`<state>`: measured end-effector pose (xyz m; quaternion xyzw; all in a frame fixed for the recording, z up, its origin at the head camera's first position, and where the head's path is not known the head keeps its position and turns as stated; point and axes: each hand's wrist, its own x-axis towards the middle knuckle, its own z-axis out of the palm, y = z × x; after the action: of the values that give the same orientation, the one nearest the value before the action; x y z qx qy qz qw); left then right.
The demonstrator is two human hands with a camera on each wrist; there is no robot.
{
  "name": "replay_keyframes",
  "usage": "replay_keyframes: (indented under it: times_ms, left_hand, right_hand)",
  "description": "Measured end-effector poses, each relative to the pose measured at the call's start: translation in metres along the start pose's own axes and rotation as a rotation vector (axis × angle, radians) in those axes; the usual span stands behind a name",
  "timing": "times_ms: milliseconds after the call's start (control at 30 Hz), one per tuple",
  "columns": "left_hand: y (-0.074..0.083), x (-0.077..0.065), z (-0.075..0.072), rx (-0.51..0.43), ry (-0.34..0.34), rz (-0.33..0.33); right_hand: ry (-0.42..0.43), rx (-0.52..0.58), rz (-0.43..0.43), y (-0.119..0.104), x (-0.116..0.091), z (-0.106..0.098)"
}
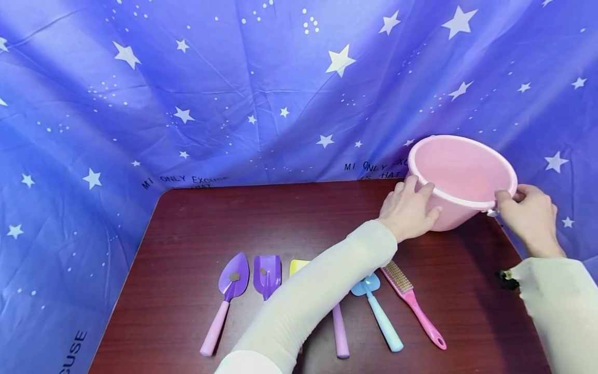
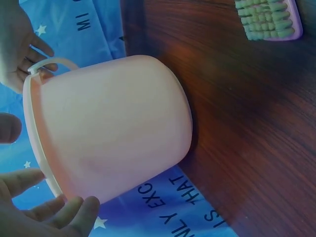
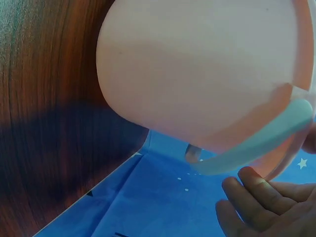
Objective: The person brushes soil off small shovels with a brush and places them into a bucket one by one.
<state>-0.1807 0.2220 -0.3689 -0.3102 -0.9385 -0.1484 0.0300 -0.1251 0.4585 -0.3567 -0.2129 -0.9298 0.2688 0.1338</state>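
A pink bucket (image 1: 467, 171) with a paler rim stands at the table's far right corner, tilted in the head view. My left hand (image 1: 408, 208) lies against its near left side, fingers at the rim; in the left wrist view the thumb is apart from the wall. On the right, my right hand (image 1: 530, 215) pinches the rim, its thumb on the edge and the other fingers below. The bucket's pale handle (image 3: 252, 148) hangs by the right fingers. Nearest to the left forearm lie a pink-handled brush (image 1: 422, 317) and a light blue hand tool (image 1: 383, 319).
On the dark wooden table (image 1: 224, 218) lie a pointed purple trowel (image 1: 233, 278) and a square purple shovel (image 1: 267, 275). The left sleeve partly covers a yellow-bladed tool (image 1: 297, 266) and a lilac handle (image 1: 341, 332). A blue star-print cloth (image 1: 280, 145) hangs around the table.
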Motion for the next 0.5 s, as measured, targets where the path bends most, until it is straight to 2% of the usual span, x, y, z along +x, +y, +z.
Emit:
replay_keyframes:
  times_ms: [133, 267, 400, 500]
  left_hand:
    - [0.0005, 0.001, 0.0016, -0.017, 0.019, -0.026]
    - [0.0039, 0.0022, 0.0014, -0.073, 0.024, -0.072]
    - [0.0087, 0.0052, -0.0026, -0.181, 0.02, -0.148]
    - [0.0099, 0.0089, -0.0043, -0.31, 0.057, -0.235]
  right_hand:
    - [-0.004, -0.002, 0.014, -0.0009, -0.0021, 0.0027]
    - [-0.009, 0.0, 0.041, -0.0029, -0.0053, 0.0036]
    - [0.003, 0.008, 0.066, -0.005, -0.0068, 0.0045]
    - [0.013, 0.01, 0.069, -0.0063, -0.0075, 0.007]
